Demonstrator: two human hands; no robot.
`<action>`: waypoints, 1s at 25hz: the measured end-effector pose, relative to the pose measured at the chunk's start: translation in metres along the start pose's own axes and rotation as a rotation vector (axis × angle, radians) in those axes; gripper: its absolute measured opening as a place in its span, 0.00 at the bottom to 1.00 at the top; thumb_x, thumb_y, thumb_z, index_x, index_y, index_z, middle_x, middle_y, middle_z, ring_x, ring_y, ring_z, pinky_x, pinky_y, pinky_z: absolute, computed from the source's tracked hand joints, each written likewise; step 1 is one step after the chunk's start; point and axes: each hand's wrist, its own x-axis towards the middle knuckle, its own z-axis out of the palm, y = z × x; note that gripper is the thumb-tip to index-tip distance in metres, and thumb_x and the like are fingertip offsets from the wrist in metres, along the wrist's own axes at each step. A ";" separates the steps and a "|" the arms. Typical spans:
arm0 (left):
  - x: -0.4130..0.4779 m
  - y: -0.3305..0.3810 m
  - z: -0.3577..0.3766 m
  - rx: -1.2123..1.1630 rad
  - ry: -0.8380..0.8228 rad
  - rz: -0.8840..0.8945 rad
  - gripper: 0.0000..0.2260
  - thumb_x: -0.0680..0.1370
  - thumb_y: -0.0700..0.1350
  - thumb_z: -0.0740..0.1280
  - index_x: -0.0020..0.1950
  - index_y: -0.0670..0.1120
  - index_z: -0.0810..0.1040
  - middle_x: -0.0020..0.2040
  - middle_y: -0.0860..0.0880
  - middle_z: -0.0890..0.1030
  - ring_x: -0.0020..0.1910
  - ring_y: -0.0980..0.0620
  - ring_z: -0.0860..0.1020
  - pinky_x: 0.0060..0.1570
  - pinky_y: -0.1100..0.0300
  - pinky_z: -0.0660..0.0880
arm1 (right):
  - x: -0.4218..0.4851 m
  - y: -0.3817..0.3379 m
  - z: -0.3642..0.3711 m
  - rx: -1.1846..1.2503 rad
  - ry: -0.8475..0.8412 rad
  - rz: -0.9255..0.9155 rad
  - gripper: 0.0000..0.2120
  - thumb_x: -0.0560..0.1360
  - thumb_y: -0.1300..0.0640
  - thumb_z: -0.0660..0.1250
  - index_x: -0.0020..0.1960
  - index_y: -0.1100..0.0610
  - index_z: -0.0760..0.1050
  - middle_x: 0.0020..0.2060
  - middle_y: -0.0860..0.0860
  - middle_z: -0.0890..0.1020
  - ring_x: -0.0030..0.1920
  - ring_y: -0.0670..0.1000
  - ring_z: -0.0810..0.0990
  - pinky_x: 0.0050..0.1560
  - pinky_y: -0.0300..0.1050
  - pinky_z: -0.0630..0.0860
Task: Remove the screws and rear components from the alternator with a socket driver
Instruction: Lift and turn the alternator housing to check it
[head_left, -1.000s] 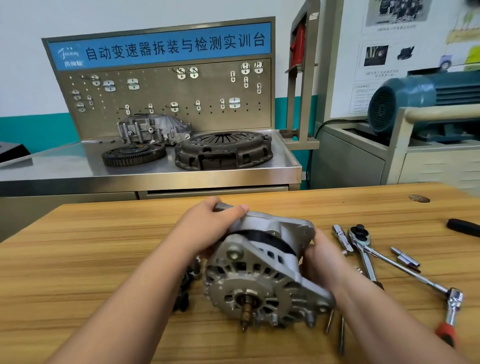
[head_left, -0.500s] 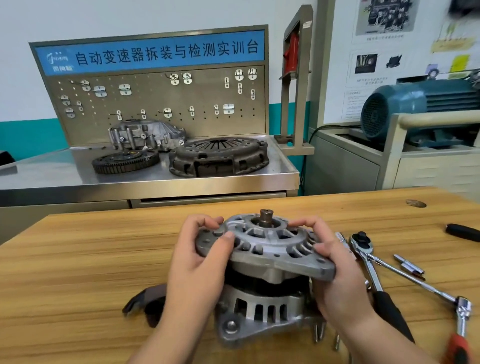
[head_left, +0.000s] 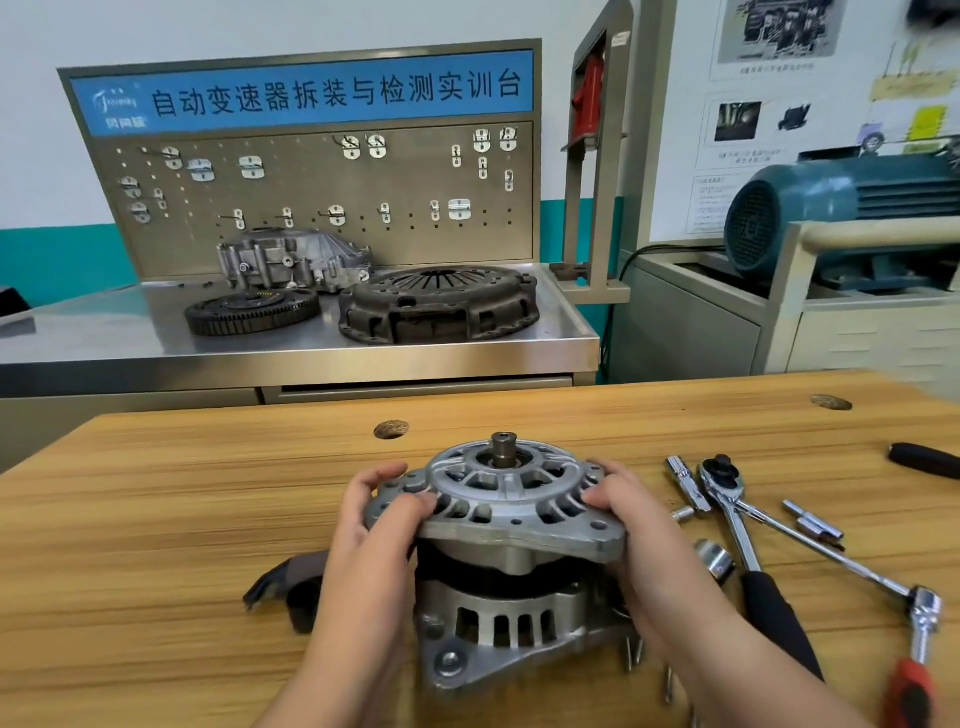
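So the left hand (head_left: 374, 540) and right hand (head_left: 644, 530) clamp the alternator (head_left: 511, 525) at 9 and 3 o'clock, shaft upright, ratchet (head_left: 727, 499) at 3 o'clock, nearer the right.

This is looking like an automotive training workshop: a clutch cover (head_left: 439, 304) and flywheel (head_left: 252, 312) are sitting on the steel bench (head_left: 130, 340), with a pegboard (head_left: 311, 208) standing behind it.

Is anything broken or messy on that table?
Nothing looks broken. It is a bit messy, though: loose bolts lie by the alternator base on the right, two ratchets lie crossed beside them, and a black part lies off to the left.
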 end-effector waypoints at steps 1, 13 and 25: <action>0.000 -0.002 -0.004 0.023 0.010 0.006 0.10 0.72 0.41 0.67 0.50 0.54 0.78 0.42 0.47 0.85 0.36 0.51 0.83 0.27 0.63 0.75 | -0.004 -0.005 -0.002 -0.171 0.035 0.034 0.21 0.64 0.39 0.63 0.52 0.47 0.74 0.39 0.48 0.84 0.40 0.47 0.82 0.36 0.43 0.73; 0.005 0.022 -0.022 0.214 -0.027 -0.205 0.16 0.78 0.50 0.59 0.34 0.42 0.71 0.20 0.46 0.65 0.16 0.53 0.60 0.20 0.73 0.54 | -0.016 -0.040 0.007 -0.168 -0.102 0.118 0.14 0.77 0.51 0.63 0.43 0.62 0.77 0.25 0.56 0.79 0.19 0.47 0.68 0.17 0.34 0.57; -0.001 0.032 -0.018 0.067 0.002 0.046 0.16 0.78 0.45 0.61 0.30 0.43 0.67 0.19 0.47 0.64 0.15 0.55 0.57 0.18 0.72 0.54 | -0.021 -0.021 0.039 0.181 -0.002 0.039 0.09 0.80 0.59 0.62 0.41 0.62 0.70 0.21 0.50 0.70 0.18 0.46 0.64 0.17 0.34 0.57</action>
